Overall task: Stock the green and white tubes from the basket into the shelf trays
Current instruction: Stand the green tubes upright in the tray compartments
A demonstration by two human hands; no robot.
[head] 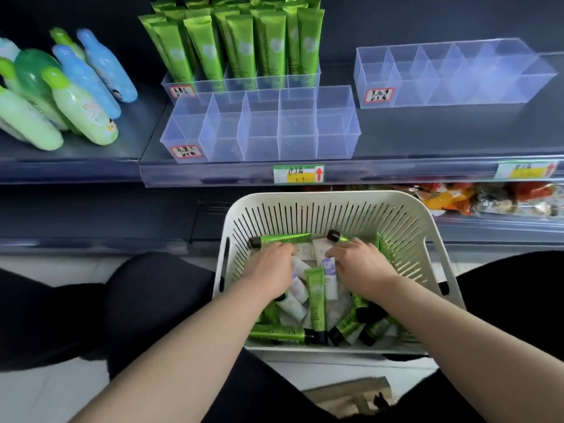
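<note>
reaching into the white slatted basket (335, 198) with both hands, palms down. laying the left hand (268, 267) over the heap of tubes, fingers bent downward and hidden under the knuckles; cannot tell whether closed round anything. just beyond those fingertips, touching or nearly so, a green tube (287, 239) lying crosswise, black cap pointing away from the right hand. setting the right hand (361, 265) alongside, fingers likewise curled into the pile; cannot tell whether holding anything. just past its knuckles, a black-capped green tube (337, 236), partly covered. beside its thumb, between the two hands, a white tube (328, 265) with purple print, and nearer the wrists a second green tube (316, 288) lying lengthwise. under and behind both wrists, more green and white tubes heaped loose.

well above the hands on the shelf, a clear front tray (262, 126) split into compartments; behind it a rear tray (274, 82) packed with upright green tubes (207, 50); off toward the right hand's side, a third tray (451, 87), also clear and divided. far out past the left hand, green and blue bottles (82, 96) leaning together. on the shelf edge straight above the basket, a price tag (298, 174).
</note>
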